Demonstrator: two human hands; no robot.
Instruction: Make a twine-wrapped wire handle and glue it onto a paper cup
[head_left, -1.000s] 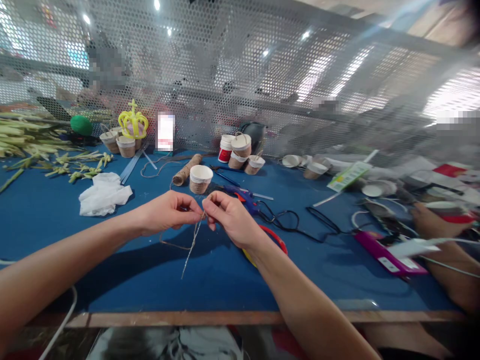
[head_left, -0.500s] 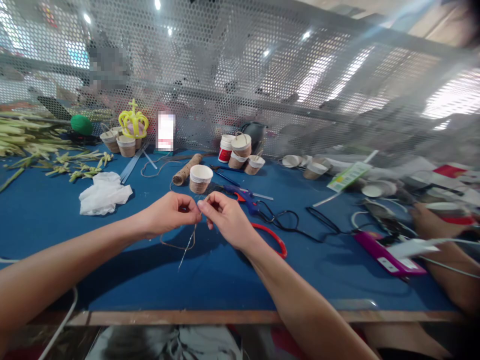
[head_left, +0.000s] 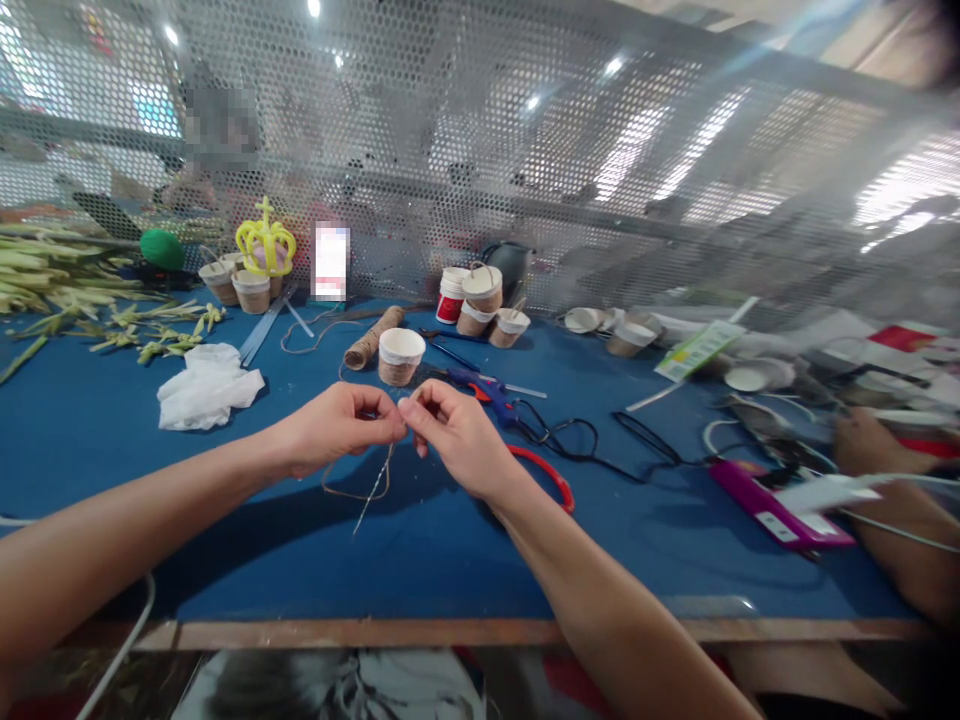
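Note:
My left hand (head_left: 330, 428) and my right hand (head_left: 459, 440) meet fingertip to fingertip above the blue table. Both are closed in a pinch on a thin brown twine (head_left: 351, 494), which loops down below the left fingers. A thin, pale, twisted strand (head_left: 366, 508) dangles beneath the fingertips; whether it is wire or cord I cannot tell. The exact spot where the fingers grip is mostly hidden. Just beyond them stands a small twine-wrapped cup (head_left: 400, 360) with a white rim. A roll of twine (head_left: 374, 339) lies behind it to the left.
A blue glue gun (head_left: 491, 402) and a red curved handle (head_left: 556, 478) lie by my right hand. White crumpled cloth (head_left: 208, 388) is at left. Several small cups (head_left: 481, 290) stand at the back. At right are a purple power strip (head_left: 776, 508) and another person's hand (head_left: 862, 445).
My pinched fingertips have shifted very slightly to the right, still together. The dangling strand has swung a little. Objects on the table stay where they were.

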